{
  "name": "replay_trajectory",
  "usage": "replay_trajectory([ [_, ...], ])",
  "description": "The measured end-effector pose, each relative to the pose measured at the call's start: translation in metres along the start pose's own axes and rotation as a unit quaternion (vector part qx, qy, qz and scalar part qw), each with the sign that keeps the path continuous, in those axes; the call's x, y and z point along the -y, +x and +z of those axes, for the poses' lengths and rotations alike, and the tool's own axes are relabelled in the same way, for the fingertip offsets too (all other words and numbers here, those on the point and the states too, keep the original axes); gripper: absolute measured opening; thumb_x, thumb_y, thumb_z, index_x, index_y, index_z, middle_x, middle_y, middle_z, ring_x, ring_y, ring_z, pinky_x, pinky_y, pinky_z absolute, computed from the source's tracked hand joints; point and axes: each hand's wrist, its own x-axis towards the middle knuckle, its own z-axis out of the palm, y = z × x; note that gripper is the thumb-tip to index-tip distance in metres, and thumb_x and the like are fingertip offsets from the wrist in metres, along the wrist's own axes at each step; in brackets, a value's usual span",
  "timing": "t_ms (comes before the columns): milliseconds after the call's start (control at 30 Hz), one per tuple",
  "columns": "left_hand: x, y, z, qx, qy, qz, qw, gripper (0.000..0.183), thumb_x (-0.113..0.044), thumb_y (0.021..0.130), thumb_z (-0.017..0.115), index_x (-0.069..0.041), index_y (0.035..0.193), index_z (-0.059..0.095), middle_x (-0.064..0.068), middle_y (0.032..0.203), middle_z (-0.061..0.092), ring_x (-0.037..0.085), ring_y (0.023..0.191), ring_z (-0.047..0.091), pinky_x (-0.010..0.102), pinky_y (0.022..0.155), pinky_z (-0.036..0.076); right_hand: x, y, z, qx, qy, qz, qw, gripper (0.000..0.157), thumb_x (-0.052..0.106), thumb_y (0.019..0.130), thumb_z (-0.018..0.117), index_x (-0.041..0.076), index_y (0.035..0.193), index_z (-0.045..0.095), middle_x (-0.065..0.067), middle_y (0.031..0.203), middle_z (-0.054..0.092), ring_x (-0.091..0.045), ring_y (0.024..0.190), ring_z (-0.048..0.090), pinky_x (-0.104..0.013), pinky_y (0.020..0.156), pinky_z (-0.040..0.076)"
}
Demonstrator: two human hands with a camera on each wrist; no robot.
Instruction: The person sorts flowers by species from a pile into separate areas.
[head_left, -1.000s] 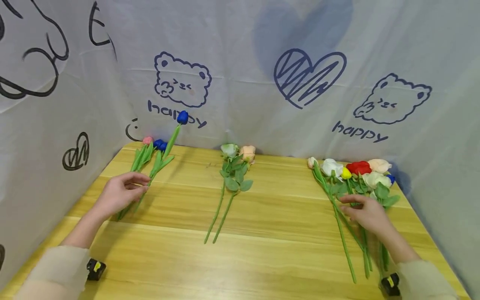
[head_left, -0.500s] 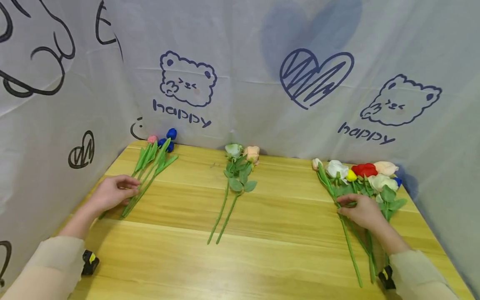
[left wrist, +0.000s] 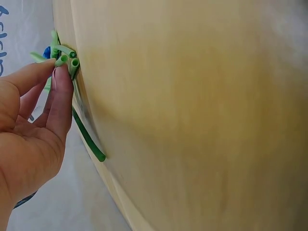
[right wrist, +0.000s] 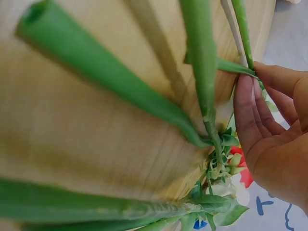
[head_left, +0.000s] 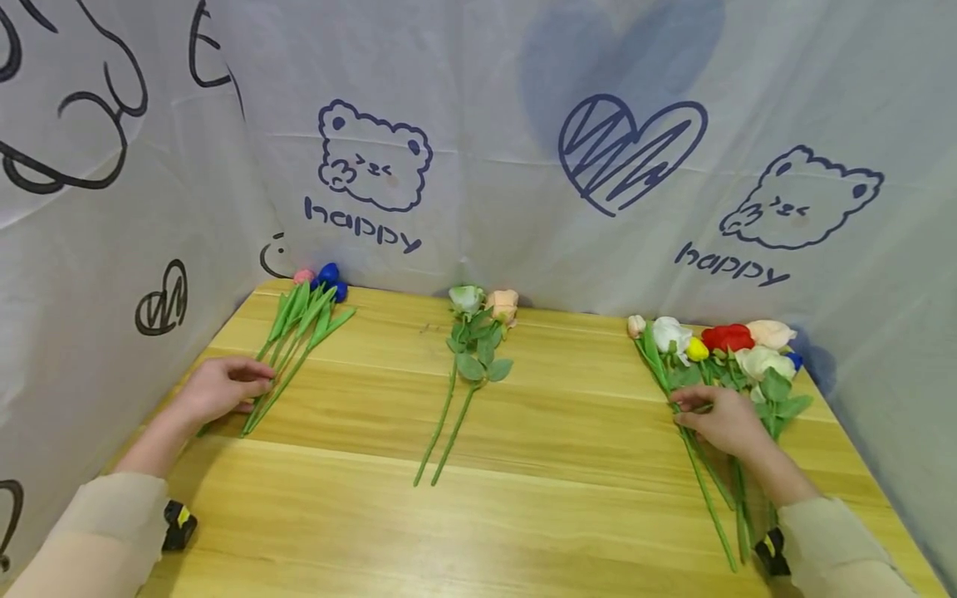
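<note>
In the head view my left hand (head_left: 224, 386) is at the left bunch, thumb and fingertips pinching a blue tulip (head_left: 329, 272) by its stem. The left wrist view shows that pinched stem (left wrist: 61, 59) end-on beside other green stems. Another blue bloom and a pink tulip (head_left: 302, 276) lie against it. On the right, my right hand (head_left: 721, 419) pinches the stem of a pale pink tulip (head_left: 636, 325) at the left side of the larger bunch. Its thumb and fingertips meet on the thin stem (right wrist: 254, 67) in the right wrist view.
Between the hands lie a pale green rose (head_left: 467, 300) and a peach rose (head_left: 503, 306). The right bunch holds a white rose (head_left: 670, 335), a yellow tulip (head_left: 697, 349), a red rose (head_left: 728, 337) and several others. A drawn-on white cloth (head_left: 493, 191) borders the wooden table (head_left: 523, 515).
My left hand has lowered the blue tulip from its raised position onto the left bunch. My right hand has come to the pale pink tulip's stem, and the stem's lower end has shifted right.
</note>
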Motion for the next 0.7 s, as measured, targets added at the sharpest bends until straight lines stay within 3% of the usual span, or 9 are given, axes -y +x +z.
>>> replay_trajectory([
  [367, -0.001, 0.0, 0.001, 0.008, 0.008, -0.005, 0.9999, 0.037, -0.011, 0.105, 0.064, 0.012, 0.134, 0.062, 0.032, 0.134, 0.061, 0.023, 0.101, 0.067, 0.03, 0.074, 0.063, -0.005, -0.004, -0.002, -0.001, 0.012, -0.008, 1.0, 0.03, 0.009, 0.099, 0.07, -0.004, 0.125, 0.071, -0.016, 0.106, 0.071, -0.019, 0.08, 0.067, -0.032, 0.058, 0.06],
  [700, -0.005, 0.001, 0.0, 0.008, 0.007, -0.004, 0.9999, 0.039, -0.012, 0.105, 0.063, 0.012, 0.135, 0.06, 0.033, 0.135, 0.06, 0.023, 0.101, 0.068, 0.03, 0.073, 0.063, -0.007, -0.01, -0.002, -0.035, 0.028, -0.006, 0.999, 0.032, 0.01, 0.097, 0.072, -0.003, 0.126, 0.071, -0.016, 0.105, 0.073, -0.016, 0.079, 0.069, -0.031, 0.059, 0.06],
])
